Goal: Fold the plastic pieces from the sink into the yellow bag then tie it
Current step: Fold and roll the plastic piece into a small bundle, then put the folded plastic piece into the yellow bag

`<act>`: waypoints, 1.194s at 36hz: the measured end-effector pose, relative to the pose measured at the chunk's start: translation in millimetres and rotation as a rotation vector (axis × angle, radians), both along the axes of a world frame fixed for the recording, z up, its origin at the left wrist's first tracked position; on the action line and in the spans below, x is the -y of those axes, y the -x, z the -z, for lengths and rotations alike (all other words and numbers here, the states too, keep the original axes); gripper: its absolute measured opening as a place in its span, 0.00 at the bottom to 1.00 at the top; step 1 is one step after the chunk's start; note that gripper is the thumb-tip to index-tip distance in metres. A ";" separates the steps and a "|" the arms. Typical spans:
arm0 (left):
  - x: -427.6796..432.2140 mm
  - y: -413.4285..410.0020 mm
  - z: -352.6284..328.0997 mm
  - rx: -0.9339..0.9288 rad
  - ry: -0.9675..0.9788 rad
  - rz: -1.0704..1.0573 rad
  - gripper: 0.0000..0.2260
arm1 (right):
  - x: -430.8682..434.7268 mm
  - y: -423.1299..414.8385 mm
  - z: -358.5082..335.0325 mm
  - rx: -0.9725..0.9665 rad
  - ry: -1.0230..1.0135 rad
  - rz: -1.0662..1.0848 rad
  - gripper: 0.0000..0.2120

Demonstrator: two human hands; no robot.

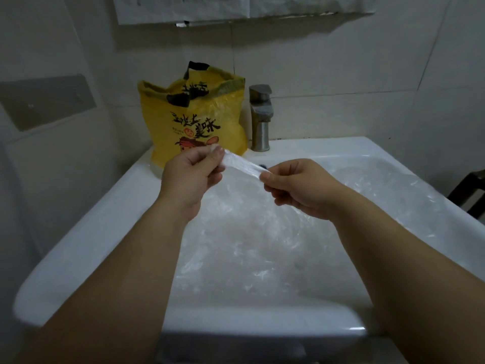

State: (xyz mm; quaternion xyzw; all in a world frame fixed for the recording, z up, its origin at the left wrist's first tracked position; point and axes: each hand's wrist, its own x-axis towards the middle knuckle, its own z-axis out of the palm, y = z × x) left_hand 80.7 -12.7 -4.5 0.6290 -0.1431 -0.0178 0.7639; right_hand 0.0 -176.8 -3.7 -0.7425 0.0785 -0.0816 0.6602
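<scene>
**Grip.** The left hand (191,177) is closed in a pinch. Its thumb and forefinger clamp one end of a clear plastic piece (241,164), and the other fingers are curled beneath. The right hand (296,190) pinches the opposite end in the same manner. The piece is drawn into a narrow, gathered band between the two hands. It is held in the air above the rear half of the sink (86,232).

**Surroundings.** The basin below holds a loose layer of further plastic pieces (249,245), transparent and crumpled. Their number cannot be determined. The yellow bag (194,119) stands upright on the rear left corner of the sink rim, just beside the tap (260,116). Its mouth is open and its black handles slump inward.

**Stage (judged).** One piece is being folded. It is not yet bagged, and tying has not begun.

**Hazards.**
- Slippage: the film is thin and is held only at its ends. A relaxed pinch on either side would likely drop the band back among the loose pieces.
- Tearing: excess tension between the hands could stretch or split the film.
- Bag upset: the bag looks light and stands unsupported at the rim. A one-handed push into it could tip it into the basin or off the corner.
- Snagging: the slumped handles partly obstruct the mouth, so a folded piece may catch there and spring open.
</scene>
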 end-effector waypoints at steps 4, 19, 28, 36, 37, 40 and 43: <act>1.0 -3.5 -9.0 0.031 -0.010 -0.042 0.02 | 2.2 -3.6 -12.2 0.029 -0.075 0.012 0.07; -24.1 -48.4 -109.7 0.293 0.119 -0.358 0.07 | -21.5 -62.3 -100.3 0.324 -0.038 0.120 0.06; -11.4 -81.2 -149.3 0.517 -0.805 -0.414 0.12 | -22.8 -88.2 -110.7 0.326 0.135 0.109 0.06; -9.5 -72.0 -149.5 0.486 -0.831 -0.330 0.19 | -18.5 -80.2 -103.0 0.279 0.123 0.125 0.08; -10.3 -68.3 -146.1 0.511 -0.751 -0.350 0.18 | -17.3 -78.9 -101.5 0.271 0.126 0.133 0.08; -10.5 -51.9 -128.5 0.603 -0.531 -0.392 0.12 | -16.3 -68.0 -90.5 0.228 0.126 0.150 0.08; -4.2 -31.9 -100.8 0.645 -0.379 -0.373 0.09 | -16.1 -54.0 -71.2 0.169 0.165 0.154 0.07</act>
